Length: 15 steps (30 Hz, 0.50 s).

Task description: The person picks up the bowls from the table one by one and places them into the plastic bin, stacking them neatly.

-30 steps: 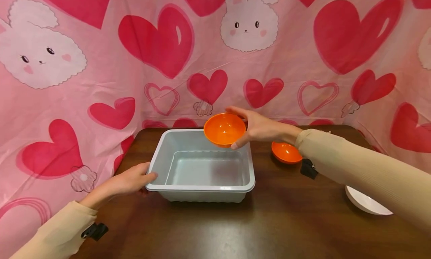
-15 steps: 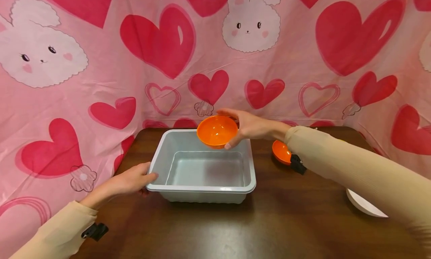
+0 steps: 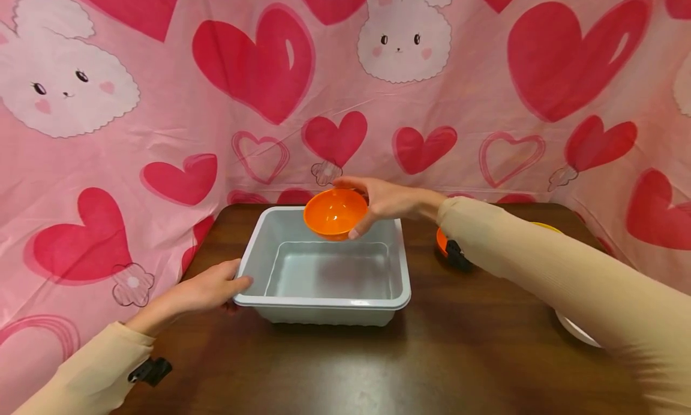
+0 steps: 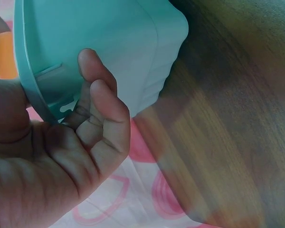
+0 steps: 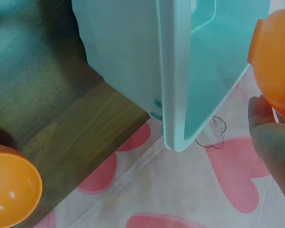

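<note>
A light grey plastic basin [image 3: 324,303] stands on the dark wooden table in the head view. My left hand [image 3: 213,286] grips its left rim, thumb over the top edge and fingers underneath; the left wrist view shows those fingers [image 4: 109,107] curled below the rim against the outer wall. My right hand [image 3: 385,199] holds an orange bowl [image 3: 335,214] by its right side, thumb at the near rim. The bowl hangs over the far part of the basin, its inside tilted toward the head camera. From the right wrist view the bowl's [image 5: 278,61] underside shows above the basin's opening.
A second orange bowl [image 3: 442,241] sits on the table right of the basin, partly behind the right sleeve [image 3: 518,247]. A yellow rim [image 3: 547,226] and a white dish [image 3: 577,330] peek out around that sleeve. A pink heart-printed cloth [image 3: 432,91] hangs behind the table.
My right hand has carried the orange bowl leftward and slightly down over the basin. The right sleeve now covers more of the second orange bowl. My left hand has stayed on the rim.
</note>
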### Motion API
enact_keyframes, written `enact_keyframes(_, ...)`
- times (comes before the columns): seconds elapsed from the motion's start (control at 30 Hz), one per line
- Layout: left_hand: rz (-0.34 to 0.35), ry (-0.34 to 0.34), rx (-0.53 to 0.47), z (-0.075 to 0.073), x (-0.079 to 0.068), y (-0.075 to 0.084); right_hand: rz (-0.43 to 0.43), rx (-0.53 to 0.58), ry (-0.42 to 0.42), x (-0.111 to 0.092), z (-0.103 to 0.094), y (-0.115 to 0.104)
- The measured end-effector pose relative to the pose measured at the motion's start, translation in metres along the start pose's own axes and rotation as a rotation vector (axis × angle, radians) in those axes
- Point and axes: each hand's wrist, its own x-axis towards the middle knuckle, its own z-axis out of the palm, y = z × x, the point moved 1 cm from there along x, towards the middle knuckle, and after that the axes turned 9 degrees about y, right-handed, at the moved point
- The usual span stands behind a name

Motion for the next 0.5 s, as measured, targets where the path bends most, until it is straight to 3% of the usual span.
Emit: enact_keyframes(0.5,-0.008,0.011,0.021,-0.001,-0.001,0.002,0.028,0.006,-0.054,0.023,0.016,-0.004)
